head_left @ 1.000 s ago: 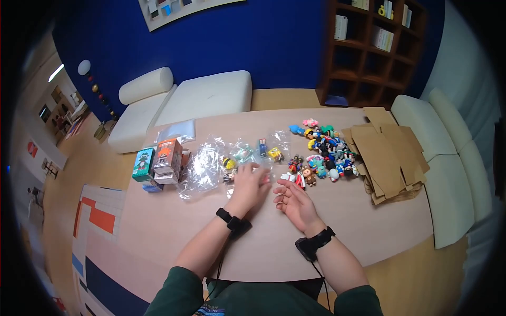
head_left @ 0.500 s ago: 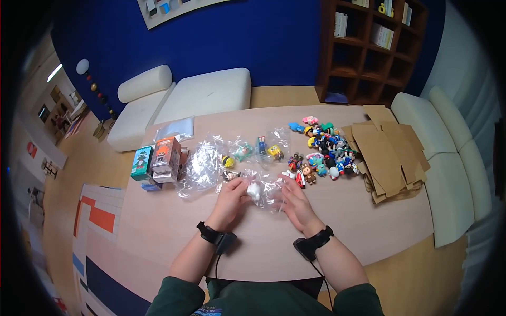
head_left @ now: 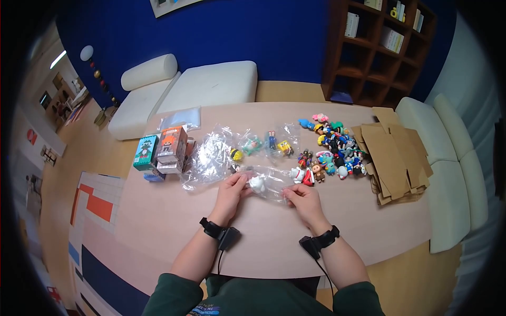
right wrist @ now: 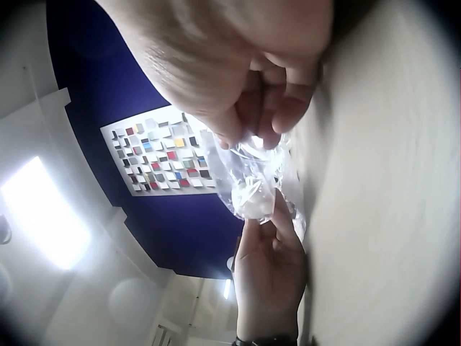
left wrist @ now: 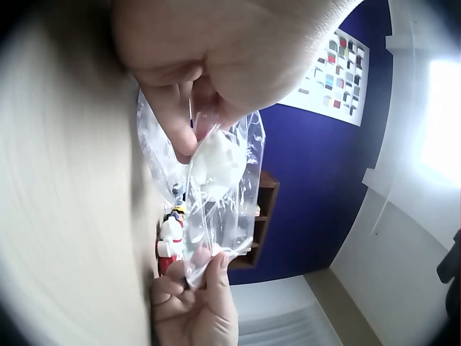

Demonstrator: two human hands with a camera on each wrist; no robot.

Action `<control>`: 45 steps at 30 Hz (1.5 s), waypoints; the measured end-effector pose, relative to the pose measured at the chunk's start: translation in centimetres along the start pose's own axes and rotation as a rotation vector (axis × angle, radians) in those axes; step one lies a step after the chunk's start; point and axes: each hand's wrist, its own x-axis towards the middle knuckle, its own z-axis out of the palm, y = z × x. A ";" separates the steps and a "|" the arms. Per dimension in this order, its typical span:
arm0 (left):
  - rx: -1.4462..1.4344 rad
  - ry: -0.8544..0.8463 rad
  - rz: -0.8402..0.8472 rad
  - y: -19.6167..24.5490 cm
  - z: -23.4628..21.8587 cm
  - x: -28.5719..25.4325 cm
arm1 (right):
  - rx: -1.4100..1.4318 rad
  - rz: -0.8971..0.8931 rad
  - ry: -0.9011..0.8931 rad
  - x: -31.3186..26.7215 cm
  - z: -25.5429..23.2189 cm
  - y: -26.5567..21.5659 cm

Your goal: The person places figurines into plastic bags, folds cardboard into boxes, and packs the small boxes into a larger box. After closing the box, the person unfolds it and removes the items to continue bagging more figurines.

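Observation:
A clear plastic bag [head_left: 276, 185] with a small white figure [head_left: 257, 184] inside is stretched between the two hands over the near part of the table. My left hand [head_left: 230, 195] pinches the bag's left end, beside the figure. At the opposite end, my right hand [head_left: 308, 205] has the plastic between thumb and fingers. Seen from the left wrist, the white figure [left wrist: 218, 164] sits close under the left fingertips, its details blurred by the shiny film. Just beyond the hands lie a yellow-and-black toy [head_left: 236, 155] and a white-and-red figure [head_left: 301, 175].
Crumpled clear bags [head_left: 211, 160] and stacked toy boxes [head_left: 171, 147] stand on the left. Bagged figures [head_left: 284, 147] lie at the back centre. Right of them are a heap of small figures [head_left: 337, 150] and a pile of flattened brown cardboard [head_left: 392, 163] on the table [head_left: 263, 247].
The left hand has come back from the small toys with the bagged white figure. The right hand, empty and relaxed at first, now pinches the bag's other end, and the bag is drawn out straighter.

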 end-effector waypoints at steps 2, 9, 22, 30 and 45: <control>0.006 -0.012 0.011 -0.4 -0.2 0.1 | -0.020 -0.009 0.017 0.0 0.0 0.4; -0.130 -0.073 0.029 -2.0 -0.3 0.4 | 0.299 -0.001 0.126 0.0 0.7 1.3; 0.095 -0.001 0.201 1.8 2.0 -2.2 | 0.290 0.068 -0.010 -0.8 1.1 -0.2; 0.324 -0.192 0.288 6.0 6.4 -2.5 | 0.754 0.330 -0.287 -0.9 0.0 -1.0; 0.327 0.228 0.878 8.6 2.6 -3.4 | 0.964 0.343 -0.196 -0.4 -0.3 -0.7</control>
